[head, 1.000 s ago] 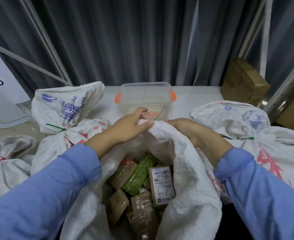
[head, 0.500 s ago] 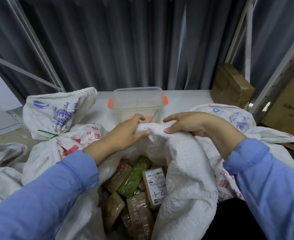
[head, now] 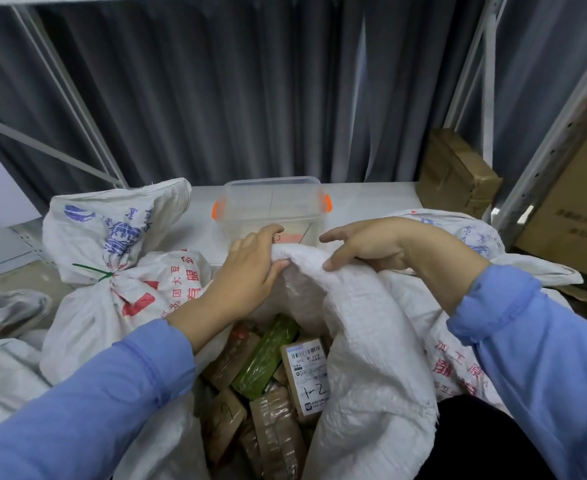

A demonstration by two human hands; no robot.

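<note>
An open white woven sack [head: 364,344] stands in front of me, its rim rolled outward at the far side. My left hand [head: 247,271] grips that rolled rim from the left, thumb over the cloth. My right hand [head: 364,245] lies on the rim from the right, fingers curled over the fold. Inside the sack lie several taped brown parcels [head: 274,434], a green wrapped packet [head: 268,355] and a box with a white label [head: 307,375] marked "1-2".
A clear plastic bin [head: 271,206] with orange clips sits on the white shelf just beyond the sack. Tied white sacks [head: 119,271] stand to the left and another sack [head: 458,237] to the right. Cardboard boxes [head: 458,174] and a metal rack upright [head: 558,140] stand at the right.
Both hands have shifted slightly along the sack's rim. My right hand has lifted its fingers and spread further over the fold. The view has tilted a little to the right.
</note>
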